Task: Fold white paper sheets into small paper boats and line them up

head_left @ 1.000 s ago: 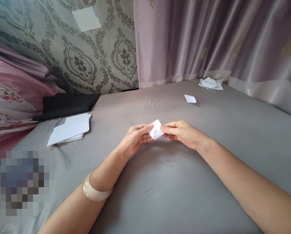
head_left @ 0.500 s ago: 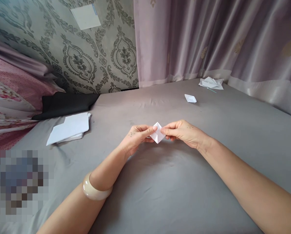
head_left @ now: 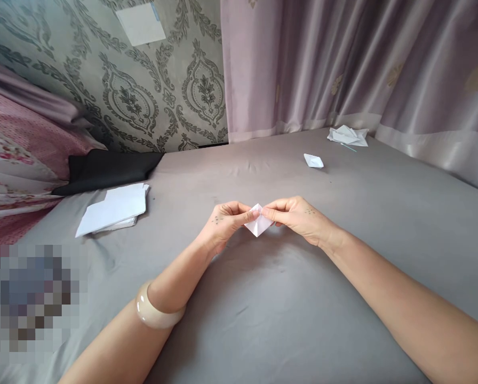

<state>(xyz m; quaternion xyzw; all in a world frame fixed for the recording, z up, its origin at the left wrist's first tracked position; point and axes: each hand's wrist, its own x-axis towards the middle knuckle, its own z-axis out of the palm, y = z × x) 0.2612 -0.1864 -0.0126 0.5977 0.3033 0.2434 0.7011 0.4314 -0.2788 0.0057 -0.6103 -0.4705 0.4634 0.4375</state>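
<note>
A small diamond of folded white paper (head_left: 257, 226) is held up between my two hands, over the grey sheet. My left hand (head_left: 231, 221) pinches its left side, thumb on the near face and fingers behind. On the opposite side my right hand (head_left: 289, 214) pinches it the same way. Both thumb tips almost meet near the middle of the paper, covering part of it. Creases run down its face to the lower point. The fingers behind the paper are partly hidden.
Grey sheet (head_left: 303, 298) covers the bed. A stack of white paper (head_left: 114, 208) lies left, beside a black cloth (head_left: 114, 168). Farther right sit a small folded paper boat (head_left: 313, 161) and a pile of folded papers (head_left: 348, 135) by the curtain (head_left: 299, 64). A blurred patch fills the lower left.
My thumbs have come closer together over the folded paper, the right hand shifting slightly left. The paper keeps its diamond shape and looks a little wider.
</note>
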